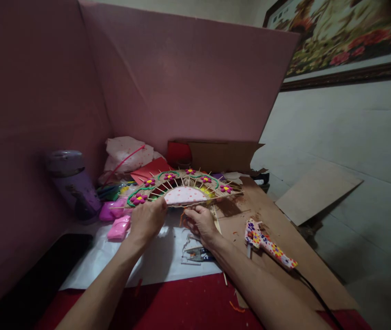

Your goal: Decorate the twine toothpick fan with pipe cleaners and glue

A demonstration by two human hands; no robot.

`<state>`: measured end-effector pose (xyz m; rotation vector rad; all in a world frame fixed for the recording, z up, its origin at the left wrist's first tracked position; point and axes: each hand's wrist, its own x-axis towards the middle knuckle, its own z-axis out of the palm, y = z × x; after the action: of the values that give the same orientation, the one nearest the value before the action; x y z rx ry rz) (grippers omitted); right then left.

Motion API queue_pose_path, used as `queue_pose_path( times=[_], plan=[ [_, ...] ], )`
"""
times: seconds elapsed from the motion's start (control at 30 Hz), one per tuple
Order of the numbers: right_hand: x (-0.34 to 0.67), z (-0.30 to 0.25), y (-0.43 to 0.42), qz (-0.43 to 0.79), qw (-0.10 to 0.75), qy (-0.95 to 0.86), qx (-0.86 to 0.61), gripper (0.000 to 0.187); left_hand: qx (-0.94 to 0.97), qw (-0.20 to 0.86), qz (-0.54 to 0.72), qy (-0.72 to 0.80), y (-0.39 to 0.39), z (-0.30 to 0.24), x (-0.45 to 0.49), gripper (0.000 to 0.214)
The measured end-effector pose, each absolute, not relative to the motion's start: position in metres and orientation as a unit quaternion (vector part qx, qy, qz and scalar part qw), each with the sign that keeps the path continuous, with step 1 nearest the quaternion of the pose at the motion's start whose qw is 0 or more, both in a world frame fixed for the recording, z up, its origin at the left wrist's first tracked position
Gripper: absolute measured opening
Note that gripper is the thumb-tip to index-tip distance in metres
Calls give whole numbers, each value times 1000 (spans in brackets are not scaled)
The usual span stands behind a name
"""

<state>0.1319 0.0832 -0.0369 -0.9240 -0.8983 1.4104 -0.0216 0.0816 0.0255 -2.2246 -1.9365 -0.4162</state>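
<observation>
A half-round handmade fan [181, 181] of twine and thin sticks is held up over the work surface. Magenta flowers with yellow centres and a wavy green cord run along its arc, and a white half-circle with pink dots [186, 195] fills its middle. My left hand [148, 220] is closed on the fan's lower edge, left of the white part. Just below that edge, my right hand [200, 223] pinches a strand of orange yarn [182, 217] at its fingertips. Pliers [200, 253] lie under the right hand, partly hidden by it.
A flower-patterned glue gun [267, 243] with a black cord lies on a cardboard sheet [305, 279] at right. Pink packets [119, 228] and a purple tumbler [75, 188] stand at left. White paper [95, 266] covers part of the red cloth [168, 305]. Pink panels [188, 78] rise behind.
</observation>
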Motion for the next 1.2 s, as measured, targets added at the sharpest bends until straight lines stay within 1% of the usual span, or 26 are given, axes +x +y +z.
queue_pose_path(
  times=[0.1,0.3,0.43,0.53,0.73,0.97,1.07,1.2],
  plan=[
    [132,-36,83,601,579,-382,-397,20,-749,109,-125,-642,81,24,-21,27],
    [131,-33,83,601,578,-379,-401,22,-759,118,-133,-627,79,25,-21,25],
    [132,-33,83,602,575,-378,-404,21,-764,52,-209,-608,75,24,-12,21],
    [131,-32,82,604,573,-375,-408,20,-787,13,-223,-574,72,17,-3,20],
    [130,-29,81,594,581,-363,-421,22,-812,57,-162,-558,74,8,10,25],
    [128,-26,80,590,591,-353,-422,20,-832,108,-101,-534,80,16,15,24],
    [128,-25,80,591,595,-350,-417,20,-842,120,-93,-518,82,18,15,23],
    [128,-25,80,587,601,-348,-415,19,-842,132,-95,-514,86,18,16,27]
  ],
)
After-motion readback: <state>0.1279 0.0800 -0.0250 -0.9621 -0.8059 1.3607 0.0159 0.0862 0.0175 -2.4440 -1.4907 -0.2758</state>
